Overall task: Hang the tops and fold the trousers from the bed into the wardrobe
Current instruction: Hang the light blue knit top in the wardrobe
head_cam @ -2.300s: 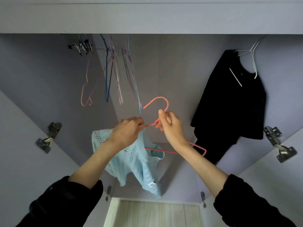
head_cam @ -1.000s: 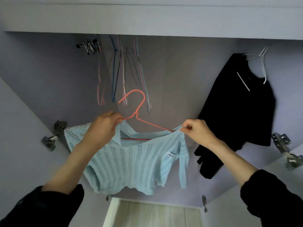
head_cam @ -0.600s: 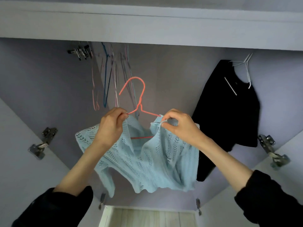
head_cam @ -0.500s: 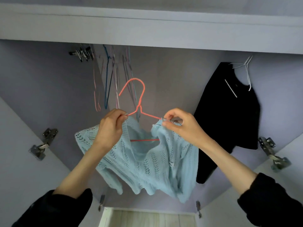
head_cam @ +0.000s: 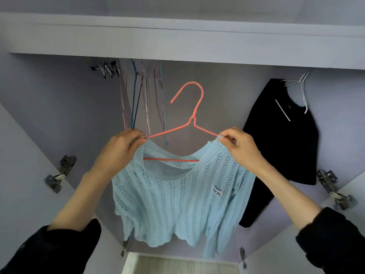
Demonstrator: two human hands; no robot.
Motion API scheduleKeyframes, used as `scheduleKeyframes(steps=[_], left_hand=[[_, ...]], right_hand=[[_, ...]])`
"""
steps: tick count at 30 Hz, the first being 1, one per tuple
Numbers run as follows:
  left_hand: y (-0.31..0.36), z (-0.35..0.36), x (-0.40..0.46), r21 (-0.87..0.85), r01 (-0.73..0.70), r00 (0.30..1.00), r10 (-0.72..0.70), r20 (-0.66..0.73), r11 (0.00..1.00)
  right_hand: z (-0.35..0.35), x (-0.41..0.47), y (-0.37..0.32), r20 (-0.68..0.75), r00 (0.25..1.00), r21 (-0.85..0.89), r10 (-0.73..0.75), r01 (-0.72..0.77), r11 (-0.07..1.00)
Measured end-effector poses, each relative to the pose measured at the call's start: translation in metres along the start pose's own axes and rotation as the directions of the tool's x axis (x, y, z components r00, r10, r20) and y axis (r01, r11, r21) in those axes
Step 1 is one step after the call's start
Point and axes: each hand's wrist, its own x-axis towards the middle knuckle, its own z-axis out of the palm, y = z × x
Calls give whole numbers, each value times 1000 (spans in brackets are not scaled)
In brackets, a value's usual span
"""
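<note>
Head view | left hand at 9 o'clock pinches jumper shoulder on hanger | right hand at 3 o'clock pinches other shoulder | change: bunched knit now spread across hanger, ready to hook | wardrobe: spare hangers at 11, black top at 2.

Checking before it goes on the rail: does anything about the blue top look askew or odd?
Nothing stands out. The blue knit top sits evenly on the orange hanger, left hand and right hand each pinching a shoulder.
</note>
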Motion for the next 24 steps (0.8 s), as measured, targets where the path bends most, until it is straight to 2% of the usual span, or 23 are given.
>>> scheduleKeyframes(steps=[2, 6, 14, 17, 24], left_hand=[[-2, -2, -1, 51, 1, 1000, -2, 16, 999], [0, -1, -3, 94, 3, 999, 1, -42, 996], [21, 13, 1, -194, -25, 999, 16, -49, 981], [27, 18, 4, -294, 12, 997, -32, -63, 956], [12, 8, 3, -319, 109, 992, -122, -18, 941]], right_hand=[[-4, -1, 1, 13, 1000, 16, 3, -3, 1000], [-7, -5, 4, 3, 1000, 25, -1, 1, 1000], [-9, -4, 5, -64, 998, 19, -18, 19, 1000], [-13, -5, 6, -50, 998, 16, -31, 32, 999], [-39, -11, 40, -50, 998, -104, 23, -28, 994]])
